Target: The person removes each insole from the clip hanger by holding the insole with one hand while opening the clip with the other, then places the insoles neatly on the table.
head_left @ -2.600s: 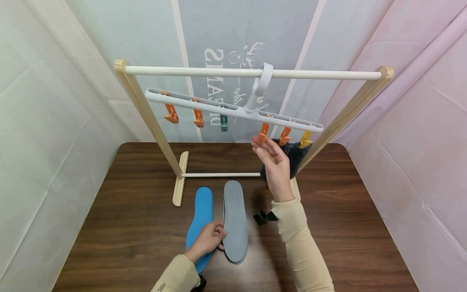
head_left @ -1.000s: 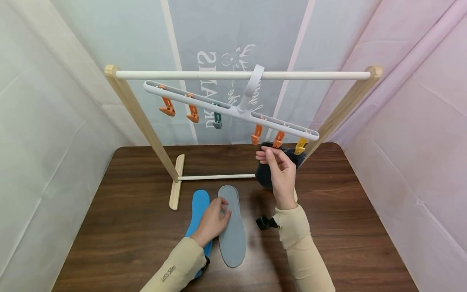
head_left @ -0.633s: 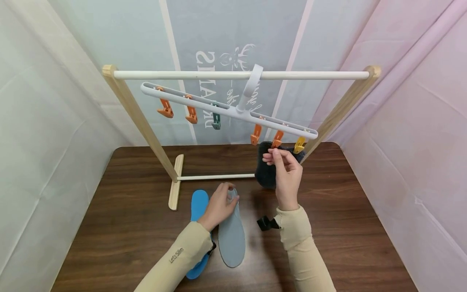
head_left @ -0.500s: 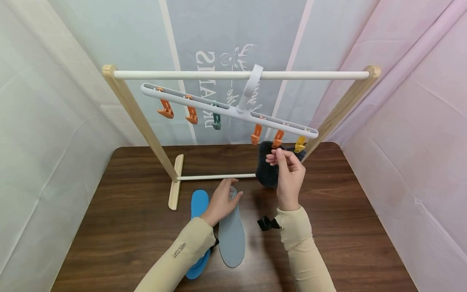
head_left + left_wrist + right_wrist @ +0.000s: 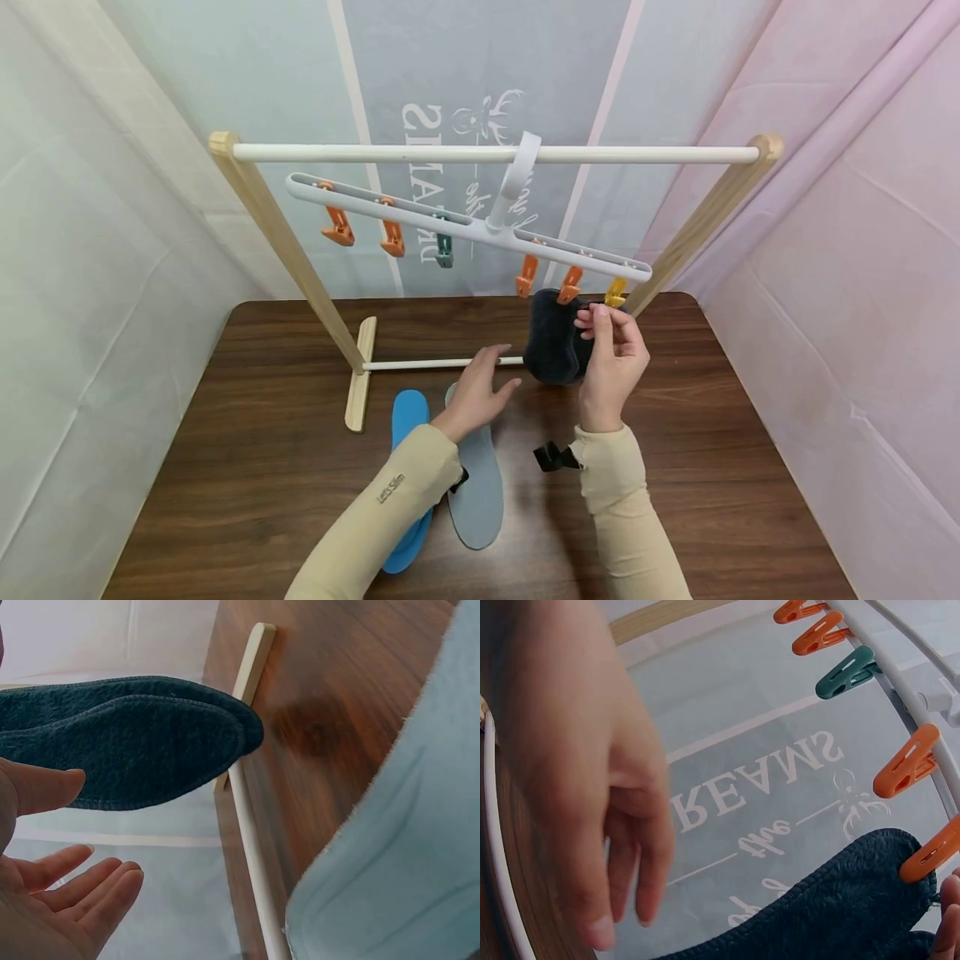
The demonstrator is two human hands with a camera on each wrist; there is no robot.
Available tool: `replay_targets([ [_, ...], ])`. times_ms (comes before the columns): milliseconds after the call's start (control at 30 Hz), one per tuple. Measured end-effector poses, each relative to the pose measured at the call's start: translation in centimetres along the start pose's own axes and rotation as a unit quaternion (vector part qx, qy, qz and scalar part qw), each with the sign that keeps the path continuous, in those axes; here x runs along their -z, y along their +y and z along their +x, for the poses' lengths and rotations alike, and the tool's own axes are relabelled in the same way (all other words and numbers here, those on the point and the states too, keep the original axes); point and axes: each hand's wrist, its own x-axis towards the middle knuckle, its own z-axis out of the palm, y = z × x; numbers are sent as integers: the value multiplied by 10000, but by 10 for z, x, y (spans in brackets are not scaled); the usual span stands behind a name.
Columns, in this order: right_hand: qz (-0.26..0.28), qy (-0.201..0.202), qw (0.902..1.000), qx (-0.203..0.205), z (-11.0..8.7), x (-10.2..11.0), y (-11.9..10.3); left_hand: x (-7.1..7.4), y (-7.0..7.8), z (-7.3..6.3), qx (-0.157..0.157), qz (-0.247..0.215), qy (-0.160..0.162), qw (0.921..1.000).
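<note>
Two dark fuzzy insoles hang overlapping below the right half of a white hanger. An orange clip bites one top corner; a yellow clip sits above the other end. My right hand has thumb and forefinger together at the insoles' upper edge near the yellow clip, seemingly pinching it; the fingertips' grip is partly hidden. My left hand reaches up with thumb and fingers spread, left of the insoles and apart from them. In the left wrist view its thumb overlaps a dark insole.
A grey insole and a blue insole lie on the wooden table, partly under my left arm. The hanger hooks over the rack's white top bar. Several unloaded clips, one green, hang on its left side.
My right hand has moved down from an orange clip, then right along the dark insoles' top edge. My left hand has left the table insoles, moving up and right while opening. The hanger swings slightly.
</note>
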Motion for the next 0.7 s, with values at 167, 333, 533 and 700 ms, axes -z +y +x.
replay_targets([
  [167, -75, 75, 9999, 66, -1, 0, -1, -4, 3, 9, 93, -105, -113, 9998],
  [333, -156, 153, 9997, 49, 0, 3, 0, -9, 3, 10, 120, -37, -182, 9998],
  [533, -245, 245, 9994, -67, 1, 7, 5, -12, 3, 14, 73, 26, -333, 9994],
  [700, -270, 255, 9991, -212, 1, 8, 6, -18, 4, 18, -75, 95, -510, 9986],
])
